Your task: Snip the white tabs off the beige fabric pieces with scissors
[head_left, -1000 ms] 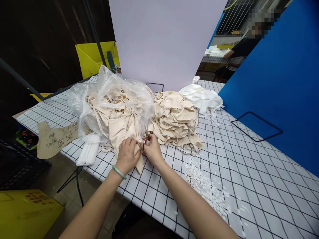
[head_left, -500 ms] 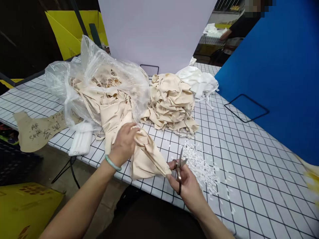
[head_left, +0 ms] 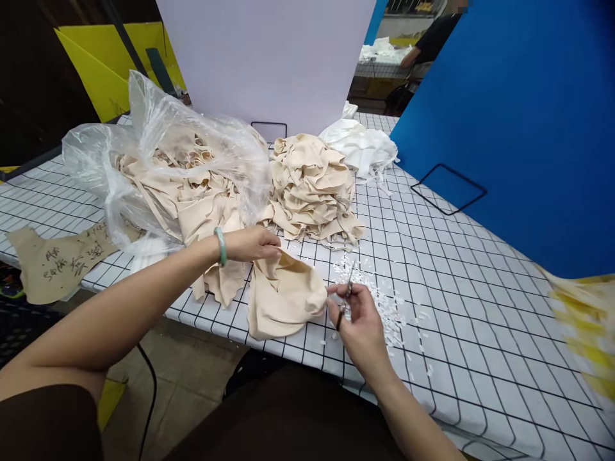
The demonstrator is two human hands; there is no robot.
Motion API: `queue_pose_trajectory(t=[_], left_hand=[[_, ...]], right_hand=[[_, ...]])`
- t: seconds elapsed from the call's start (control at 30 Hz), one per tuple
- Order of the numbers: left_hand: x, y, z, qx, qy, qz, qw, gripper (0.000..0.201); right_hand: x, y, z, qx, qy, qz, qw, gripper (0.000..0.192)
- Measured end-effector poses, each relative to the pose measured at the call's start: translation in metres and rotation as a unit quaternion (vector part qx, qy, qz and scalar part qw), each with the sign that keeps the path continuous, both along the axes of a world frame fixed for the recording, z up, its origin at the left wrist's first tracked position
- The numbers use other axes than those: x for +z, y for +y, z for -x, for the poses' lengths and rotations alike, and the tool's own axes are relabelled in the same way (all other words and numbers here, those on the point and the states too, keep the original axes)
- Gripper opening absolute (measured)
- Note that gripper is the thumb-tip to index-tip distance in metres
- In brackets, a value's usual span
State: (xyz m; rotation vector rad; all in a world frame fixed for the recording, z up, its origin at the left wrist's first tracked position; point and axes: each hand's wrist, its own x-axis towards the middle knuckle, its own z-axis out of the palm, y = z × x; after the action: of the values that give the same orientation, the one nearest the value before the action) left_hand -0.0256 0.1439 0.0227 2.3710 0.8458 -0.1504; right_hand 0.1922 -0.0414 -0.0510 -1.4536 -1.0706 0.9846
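Note:
My left hand point(head_left: 254, 244), with a pale green bangle at the wrist, pinches the upper edge of a beige cloth piece point(head_left: 287, 298). The cloth bulges open and rests on the table near its front edge. My right hand point(head_left: 360, 323) is closed around a small pair of scissors point(head_left: 349, 291), blades pointing up and away from me. Its fingertips lie at the right edge of the cloth; whether they touch it I cannot tell. Behind the cloth rises a heaped pile of beige pieces point(head_left: 312, 186). More beige pieces point(head_left: 206, 211) spill from a clear plastic bag point(head_left: 168, 121) on the left.
Small white snippets point(head_left: 387, 307) lie scattered right of my hand. White cloth point(head_left: 360, 147) is heaped at the back. A lilac panel point(head_left: 269, 57) and a blue panel point(head_left: 519, 128) stand on the checked tablecloth point(head_left: 456, 288). A marked brown pattern point(head_left: 62, 259) overhangs the left edge. Another person's arm point(head_left: 418, 54) shows behind.
My left hand has moved up and slightly right on the cloth, its forearm swinging across. The cloth, stretched toward my right hand before, now sits slack and rounded. The view has shifted right.

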Motion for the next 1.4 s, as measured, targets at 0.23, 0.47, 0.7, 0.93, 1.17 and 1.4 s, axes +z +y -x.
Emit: queue_pose_trajectory(t=[0.23,0.47,0.7,0.93,1.17,1.4], left_hand=[[0.036,-0.064,0.014,0.176,-0.190,0.281,0.924,0.040],[0.037,-0.091,0.036,0.238,-0.222,0.370,0.870,0.038],[0.039,-0.110,0.009,0.144,-0.378,0.102,0.909,0.026],[-0.005,-0.120,-0.016,0.293,-0.520,0.148,0.789,0.030],[-0.032,-0.143,-0.050,0.254,-0.472,0.054,0.842,0.031],[-0.043,-0.150,-0.073,0.192,-0.461,0.044,0.865,0.028]], right_hand=[[0.021,0.045,0.051,0.117,0.130,-0.044,0.984,0.039],[0.043,0.075,0.023,0.130,0.276,-0.001,0.952,0.037],[0.035,0.087,0.075,0.155,0.329,-0.005,0.931,0.049],[0.018,0.054,0.065,0.172,0.218,0.028,0.960,0.042],[0.023,-0.005,-0.015,0.106,-0.213,-0.042,0.970,0.027],[0.025,-0.032,-0.029,0.114,-0.284,-0.062,0.950,0.027]])
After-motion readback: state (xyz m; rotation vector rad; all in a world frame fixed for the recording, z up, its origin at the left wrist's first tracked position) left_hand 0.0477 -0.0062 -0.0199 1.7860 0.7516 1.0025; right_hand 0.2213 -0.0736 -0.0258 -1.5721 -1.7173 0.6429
